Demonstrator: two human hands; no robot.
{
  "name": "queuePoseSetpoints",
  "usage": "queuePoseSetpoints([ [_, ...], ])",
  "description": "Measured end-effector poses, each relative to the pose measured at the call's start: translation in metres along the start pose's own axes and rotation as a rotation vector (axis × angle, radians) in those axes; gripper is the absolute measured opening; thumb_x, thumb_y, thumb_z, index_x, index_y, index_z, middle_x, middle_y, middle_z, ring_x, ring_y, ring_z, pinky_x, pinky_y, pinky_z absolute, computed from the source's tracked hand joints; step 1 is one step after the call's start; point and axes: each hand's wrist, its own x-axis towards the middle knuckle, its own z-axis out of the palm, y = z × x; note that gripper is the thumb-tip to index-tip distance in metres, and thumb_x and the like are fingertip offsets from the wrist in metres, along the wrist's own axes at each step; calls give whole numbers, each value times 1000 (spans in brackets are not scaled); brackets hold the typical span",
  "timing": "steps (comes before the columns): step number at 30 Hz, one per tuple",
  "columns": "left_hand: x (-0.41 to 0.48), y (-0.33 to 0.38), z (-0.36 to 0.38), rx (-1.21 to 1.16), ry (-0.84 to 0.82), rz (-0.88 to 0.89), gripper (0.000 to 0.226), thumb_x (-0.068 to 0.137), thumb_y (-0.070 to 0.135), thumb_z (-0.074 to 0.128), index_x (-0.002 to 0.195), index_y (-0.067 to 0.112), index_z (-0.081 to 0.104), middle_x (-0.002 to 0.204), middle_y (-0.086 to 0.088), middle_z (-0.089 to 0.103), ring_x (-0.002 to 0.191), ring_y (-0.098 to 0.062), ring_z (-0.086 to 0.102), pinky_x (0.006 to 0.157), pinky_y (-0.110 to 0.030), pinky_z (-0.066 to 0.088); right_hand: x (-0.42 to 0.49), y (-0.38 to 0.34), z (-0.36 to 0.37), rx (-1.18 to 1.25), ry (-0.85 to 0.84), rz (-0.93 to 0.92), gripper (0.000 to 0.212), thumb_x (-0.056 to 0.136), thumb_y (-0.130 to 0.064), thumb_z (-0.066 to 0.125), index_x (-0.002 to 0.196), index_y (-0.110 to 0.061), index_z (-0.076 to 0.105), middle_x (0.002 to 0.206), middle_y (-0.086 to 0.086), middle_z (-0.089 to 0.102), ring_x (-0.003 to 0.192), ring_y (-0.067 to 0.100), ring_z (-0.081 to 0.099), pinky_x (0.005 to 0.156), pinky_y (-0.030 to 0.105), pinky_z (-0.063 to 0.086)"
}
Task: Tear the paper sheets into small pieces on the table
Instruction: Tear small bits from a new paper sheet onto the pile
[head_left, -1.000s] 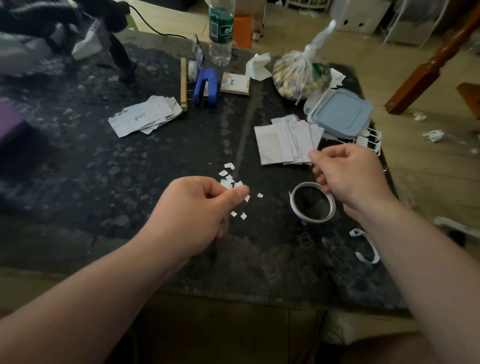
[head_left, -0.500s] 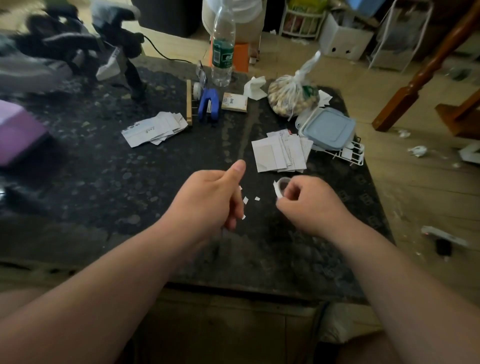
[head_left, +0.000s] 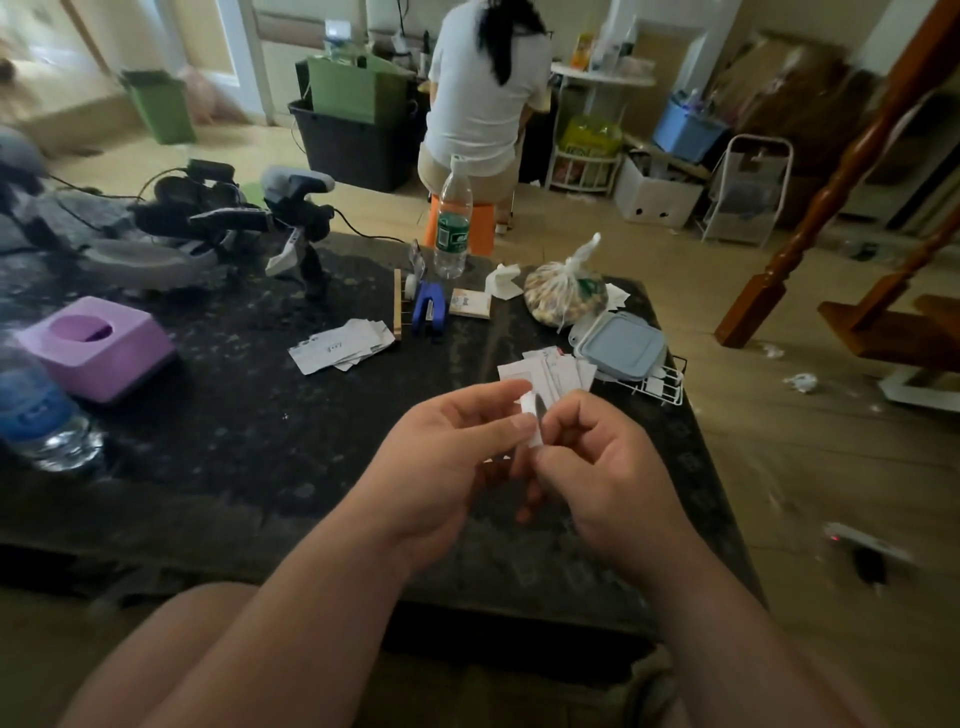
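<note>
Our left hand (head_left: 447, 452) and right hand (head_left: 608, 478) both pinch a strip (head_left: 533, 422), seemingly paper, near the lid (head_left: 618, 345). It looks light and limp, so we grip close together.

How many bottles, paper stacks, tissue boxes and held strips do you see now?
Bottles: 2
Paper stacks: 2
Tissue boxes: 1
Held strips: 1
Total: 6
</note>
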Motion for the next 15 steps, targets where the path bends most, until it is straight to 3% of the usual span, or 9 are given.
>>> queuePoseSetpoints([
  [5, 2, -9, -5, -2, -10, 50, 46, 71, 9, 76, 117, 8, 75, 105, -26, 71, 91, -34, 62, 85, -48, 53, 1, 17, 3, 51, -12, -36, 9, 92, 7, 60, 85, 5, 54, 72, 17, 66, 61, 25, 63, 54, 33, 57],
  [9, 10, -21, -10, 14, 12, 44, 28, 78, 7, 73, 106, 10, 77, 93, -12, 72, 83, -31, 63, 66, -37, 58, 5, 30, 9, 151, 29, 46, 17, 84, -12, 62, 95, -2, 55, 72, 13, 67, 58, 23, 62, 51, 34, 56],
  [13, 21, -26, -9, 23, 31, 54, 21, 93, 0, 63, 108, 8, 75, 81, -12, 66, 62, -28, 61, 47, -34, 48, 15, 33, 11, 280, 59, 130, 37, 97, -1, 60, 127, -19, 49, 76, 16, 68, 61, 23, 61, 54, 36, 56],
  [15, 26, -30, -10, 21, 14, 63, 23, 95, -5, 59, 109, 5, 74, 75, -14, 63, 55, -26, 60, 47, -34, 46, 20, 34, 11, 301, 82, 163, 28, 99, -3, 57, 125, -16, 56, 75, 15, 69, 58, 22, 60, 51, 35, 55],
])
